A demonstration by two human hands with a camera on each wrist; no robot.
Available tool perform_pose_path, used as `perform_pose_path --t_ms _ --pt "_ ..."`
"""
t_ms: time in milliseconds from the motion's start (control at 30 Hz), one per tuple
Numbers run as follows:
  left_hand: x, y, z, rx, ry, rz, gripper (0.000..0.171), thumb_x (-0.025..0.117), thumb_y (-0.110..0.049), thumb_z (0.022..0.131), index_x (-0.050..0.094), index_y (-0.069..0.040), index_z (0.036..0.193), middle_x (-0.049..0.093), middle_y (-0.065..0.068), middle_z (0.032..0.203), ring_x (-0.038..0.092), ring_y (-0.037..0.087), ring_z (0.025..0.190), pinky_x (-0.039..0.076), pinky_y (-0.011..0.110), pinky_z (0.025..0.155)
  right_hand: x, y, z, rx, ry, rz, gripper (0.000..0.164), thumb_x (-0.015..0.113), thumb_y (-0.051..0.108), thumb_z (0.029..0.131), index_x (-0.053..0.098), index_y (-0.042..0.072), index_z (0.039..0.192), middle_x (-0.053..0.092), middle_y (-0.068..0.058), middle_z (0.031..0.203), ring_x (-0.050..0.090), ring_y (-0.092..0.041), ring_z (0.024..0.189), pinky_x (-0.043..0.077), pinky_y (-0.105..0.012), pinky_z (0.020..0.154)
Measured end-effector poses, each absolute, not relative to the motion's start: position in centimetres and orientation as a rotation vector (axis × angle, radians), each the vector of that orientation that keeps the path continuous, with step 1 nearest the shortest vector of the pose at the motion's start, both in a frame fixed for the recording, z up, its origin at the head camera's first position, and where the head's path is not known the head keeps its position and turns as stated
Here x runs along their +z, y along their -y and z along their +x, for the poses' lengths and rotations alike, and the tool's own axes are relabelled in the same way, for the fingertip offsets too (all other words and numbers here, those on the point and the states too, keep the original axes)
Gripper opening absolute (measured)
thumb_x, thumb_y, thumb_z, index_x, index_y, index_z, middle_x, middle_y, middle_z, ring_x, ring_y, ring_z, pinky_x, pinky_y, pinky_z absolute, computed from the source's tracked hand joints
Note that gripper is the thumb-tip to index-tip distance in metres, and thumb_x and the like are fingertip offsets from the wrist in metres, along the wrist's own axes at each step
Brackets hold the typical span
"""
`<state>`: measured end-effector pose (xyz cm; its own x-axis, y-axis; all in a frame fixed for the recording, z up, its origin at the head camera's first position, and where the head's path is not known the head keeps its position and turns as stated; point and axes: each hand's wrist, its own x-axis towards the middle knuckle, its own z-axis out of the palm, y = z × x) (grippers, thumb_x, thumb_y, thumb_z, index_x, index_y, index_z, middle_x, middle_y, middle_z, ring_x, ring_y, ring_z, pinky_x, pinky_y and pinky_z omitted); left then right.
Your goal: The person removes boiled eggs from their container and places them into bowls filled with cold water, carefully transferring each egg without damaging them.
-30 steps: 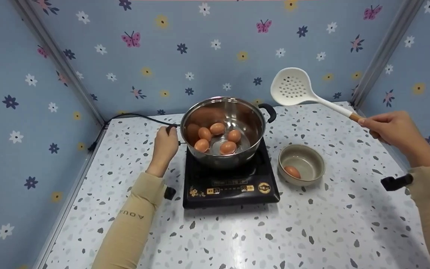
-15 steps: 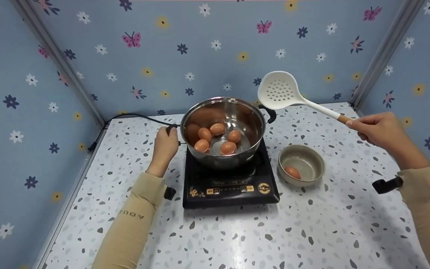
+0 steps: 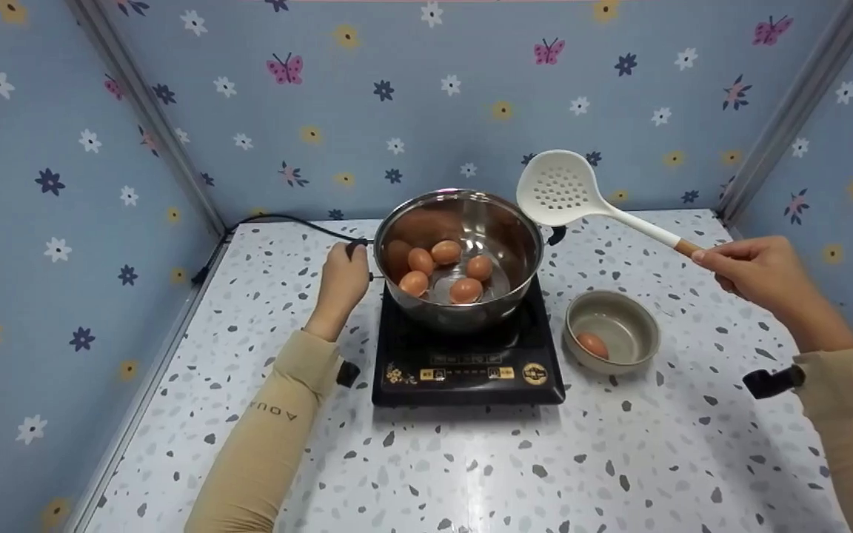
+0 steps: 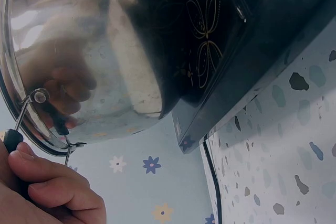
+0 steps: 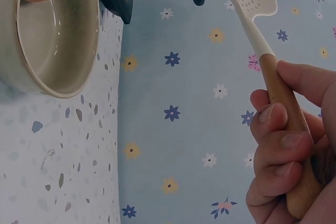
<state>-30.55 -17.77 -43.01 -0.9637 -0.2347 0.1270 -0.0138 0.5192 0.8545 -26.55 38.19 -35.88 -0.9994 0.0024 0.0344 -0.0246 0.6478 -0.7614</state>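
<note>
My left hand (image 3: pixel 345 280) grips the black side handle (image 4: pixel 13 140) of a shiny steel pot (image 3: pixel 463 314). Several brown eggs (image 3: pixel 446 252) lie on the bottom of the pot. In my right hand (image 3: pixel 756 275) is a white slotted skimmer (image 3: pixel 561 189), its wooden handle (image 5: pixel 283 95) wrapped by my fingers. The skimmer's perforated head carries nothing and is raised at the pot's right rim, overlapping it in the head view. A beige bowl (image 3: pixel 630 314) with one brown egg (image 3: pixel 592 345) inside stands below the skimmer's handle, right of the pot.
The pot sits on a black induction cooker (image 3: pixel 469 389), whose cable (image 3: pixel 289 217) runs off to the back left. Flower-patterned walls (image 3: pixel 426 104) enclose the speckled white table (image 3: pixel 508 474) at the back and both sides.
The skimmer has moved left and a little down, toward the pot's right rim. The left hand keeps its hold on the handle. The head view has shifted slightly, sliding the scene right.
</note>
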Motion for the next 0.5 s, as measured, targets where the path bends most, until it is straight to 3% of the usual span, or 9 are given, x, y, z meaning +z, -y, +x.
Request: perform_pose_path --t_ms 300,400,500 --pt "-43.0 17.7 -30.7 -1.441 2.523 0.216 0.036 0.041 -0.022 0.115 0.058 0.01 0.118 0.061 0.025 0.109 0.056 0.035 0.101 0.048 0.055 0.098 -35.3 -37.1 -26.6 1.259 2.84 0.061 0.017 0.074 0.034 0.105 0.081 0.033 0.089 0.059 0.007 0.065 0.049 -0.01 0.058 0.043 -0.029 0.052" --pt "-43.1 17.8 -30.7 -1.444 2.525 0.215 0.037 0.042 -0.022 0.115 0.058 0.011 0.121 0.061 0.027 0.111 0.056 0.036 0.102 0.048 0.055 0.098 -35.1 -36.6 -26.7 1.217 2.838 0.113 0.018 0.075 0.032 0.105 0.084 0.02 0.096 0.059 0.006 0.064 0.049 -0.01 0.056 0.043 -0.028 0.051" --pt "-43.1 17.7 -30.7 -1.445 2.531 0.218 0.038 0.042 -0.022 0.115 0.058 0.011 0.123 0.062 0.028 0.114 0.057 0.036 0.104 0.048 0.055 0.1 -35.1 -36.1 -26.7 1.169 2.852 0.147 0.031 0.075 0.032 0.104 0.082 0.002 0.106 0.06 0.006 0.065 0.049 -0.01 0.057 0.043 -0.028 0.051"
